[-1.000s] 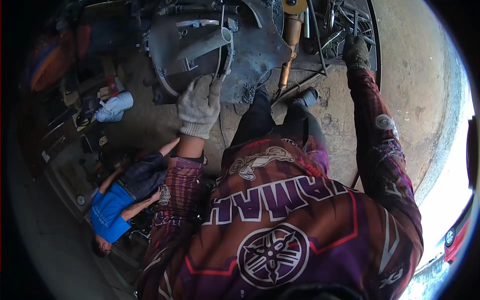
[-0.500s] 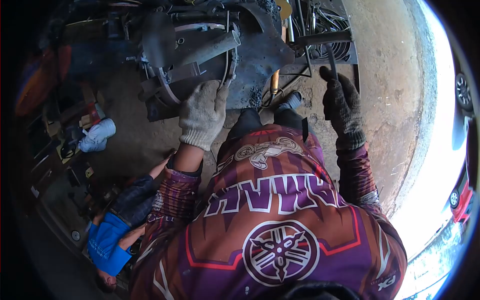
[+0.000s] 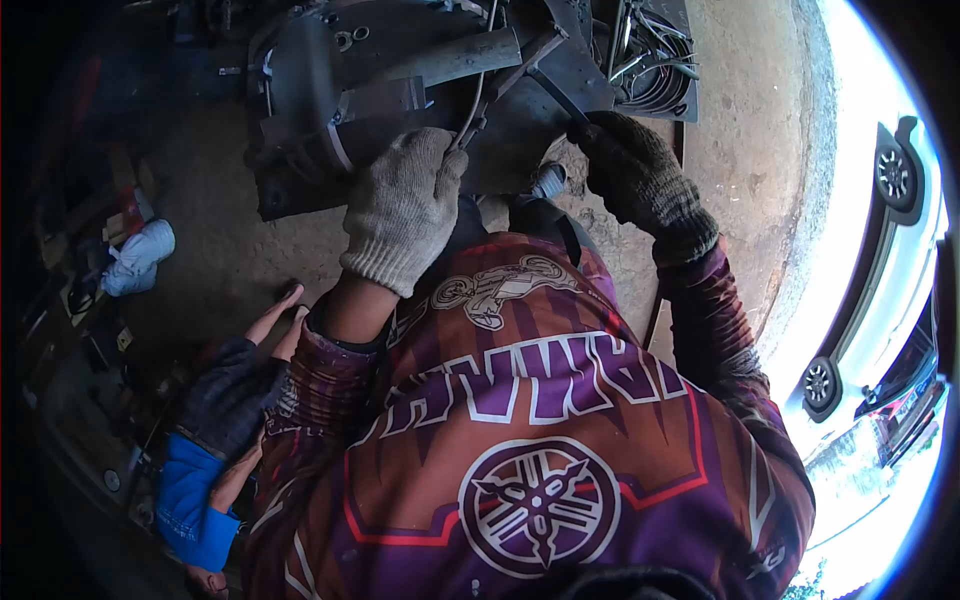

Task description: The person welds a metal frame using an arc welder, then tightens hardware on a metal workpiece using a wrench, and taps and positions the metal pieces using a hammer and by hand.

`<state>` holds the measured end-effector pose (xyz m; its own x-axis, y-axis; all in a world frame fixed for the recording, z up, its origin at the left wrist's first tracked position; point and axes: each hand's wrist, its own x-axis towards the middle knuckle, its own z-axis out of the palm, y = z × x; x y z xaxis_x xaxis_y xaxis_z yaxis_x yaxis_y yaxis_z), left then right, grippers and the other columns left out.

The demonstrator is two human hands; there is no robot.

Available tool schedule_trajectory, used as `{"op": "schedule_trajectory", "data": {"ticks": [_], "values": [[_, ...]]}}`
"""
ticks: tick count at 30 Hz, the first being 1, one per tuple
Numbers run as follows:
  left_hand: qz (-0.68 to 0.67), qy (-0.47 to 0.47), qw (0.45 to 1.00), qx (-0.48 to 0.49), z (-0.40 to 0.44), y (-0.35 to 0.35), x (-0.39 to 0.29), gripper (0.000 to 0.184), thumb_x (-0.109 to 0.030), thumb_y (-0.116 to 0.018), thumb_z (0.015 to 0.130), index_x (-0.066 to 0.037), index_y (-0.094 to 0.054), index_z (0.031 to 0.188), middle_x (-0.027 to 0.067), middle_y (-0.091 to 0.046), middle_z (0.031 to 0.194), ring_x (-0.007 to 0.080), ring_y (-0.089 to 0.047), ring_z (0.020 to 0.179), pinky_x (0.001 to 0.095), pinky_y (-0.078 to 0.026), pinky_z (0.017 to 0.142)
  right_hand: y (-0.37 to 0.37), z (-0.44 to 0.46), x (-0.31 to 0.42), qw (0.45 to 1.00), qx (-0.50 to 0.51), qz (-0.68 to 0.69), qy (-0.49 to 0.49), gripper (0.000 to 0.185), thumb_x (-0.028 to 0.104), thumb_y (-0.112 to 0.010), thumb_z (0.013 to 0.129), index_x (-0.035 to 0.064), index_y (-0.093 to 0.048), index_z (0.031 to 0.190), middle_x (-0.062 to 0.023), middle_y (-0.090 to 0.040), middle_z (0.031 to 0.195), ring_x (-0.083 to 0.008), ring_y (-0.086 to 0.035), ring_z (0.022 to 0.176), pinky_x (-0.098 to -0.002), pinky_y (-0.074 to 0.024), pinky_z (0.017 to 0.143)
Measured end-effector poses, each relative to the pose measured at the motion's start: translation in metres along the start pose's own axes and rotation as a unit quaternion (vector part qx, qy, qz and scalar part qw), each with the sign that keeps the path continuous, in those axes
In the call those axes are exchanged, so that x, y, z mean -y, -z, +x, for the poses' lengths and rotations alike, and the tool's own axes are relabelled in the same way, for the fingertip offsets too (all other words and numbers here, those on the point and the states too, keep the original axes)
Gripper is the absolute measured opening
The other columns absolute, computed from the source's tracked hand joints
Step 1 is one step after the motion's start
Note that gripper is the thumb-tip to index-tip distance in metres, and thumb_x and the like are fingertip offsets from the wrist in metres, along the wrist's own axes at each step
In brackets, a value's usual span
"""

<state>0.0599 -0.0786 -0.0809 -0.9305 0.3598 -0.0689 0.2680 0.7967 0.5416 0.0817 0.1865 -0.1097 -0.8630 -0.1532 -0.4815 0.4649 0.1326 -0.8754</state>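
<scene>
Head view: gloved left hand (image 3: 400,205), upper centre of frame, is closed at the lower end of a thin rod (image 3: 481,82) (the exact grip is partly hidden by the fingers). Gloved right hand (image 3: 645,185), right of centre, is wrapped round the handle of a hammer (image 3: 560,97); its head lies up and left of that hand, overlapping the rod's line of sight. Contact between the two cannot be told. Hands are apart. Rod and hammer both show over a dark metal plate (image 3: 510,155), top centre, with a steel tube (image 3: 460,60) left of the hammer head. Coiled cable (image 3: 672,85) lies upper right; a person in blue (image 3: 190,490) is lower left.
</scene>
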Motion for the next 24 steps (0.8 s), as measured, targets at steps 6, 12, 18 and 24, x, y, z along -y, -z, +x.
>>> {"op": "schedule_trajectory", "data": {"ticks": [6,12,18,24], "values": [[0.008,0.020,1.000,0.014,0.000,0.001,-0.002,0.024,-0.026,-0.063,0.094,-0.003,-0.063,0.101,0.0176,-0.065,0.093,0.0390,-0.064,0.086,0.0476,-0.051,0.073,0.008,0.007,-0.017,0.862,-0.017,-0.370,0.346,0.039,0.020,-0.066,0.093,0.0051,-0.060,0.129,-0.0076,-0.065,0.098,-0.0147,-0.064,0.077,-0.0273,-0.0522,0.063],[0.009,0.012,1.000,0.001,-0.001,-0.001,0.001,0.024,-0.027,-0.062,0.094,-0.004,-0.063,0.101,0.0175,-0.065,0.093,0.0392,-0.063,0.087,0.0480,-0.050,0.074,0.013,0.007,-0.006,0.825,0.057,-0.491,0.274,0.062,0.006,-0.076,0.074,0.0050,-0.058,0.133,-0.0147,-0.061,0.130,-0.0310,-0.056,0.125,-0.0398,-0.0482,0.103],[0.003,0.007,1.000,-0.015,-0.002,-0.004,0.002,0.025,-0.029,-0.060,0.096,-0.005,-0.064,0.100,0.0166,-0.064,0.091,0.0389,-0.063,0.087,0.0483,-0.050,0.073,0.011,0.005,0.003,0.874,0.009,-0.428,0.232,0.061,0.003,-0.074,0.076,0.0045,-0.057,0.134,-0.0143,-0.062,0.128,-0.0307,-0.059,0.120,-0.0381,-0.0499,0.101],[0.006,0.017,1.000,-0.004,-0.002,-0.002,0.002,0.027,-0.031,-0.060,0.096,-0.004,-0.063,0.099,0.0174,-0.064,0.092,0.0384,-0.063,0.086,0.0478,-0.049,0.073,0.019,0.012,-0.020,0.829,-0.012,-0.466,0.310,0.066,0.002,-0.074,0.072,0.0030,-0.055,0.135,-0.0149,-0.062,0.128,-0.0314,-0.061,0.116,-0.0371,-0.0504,0.100]]}}
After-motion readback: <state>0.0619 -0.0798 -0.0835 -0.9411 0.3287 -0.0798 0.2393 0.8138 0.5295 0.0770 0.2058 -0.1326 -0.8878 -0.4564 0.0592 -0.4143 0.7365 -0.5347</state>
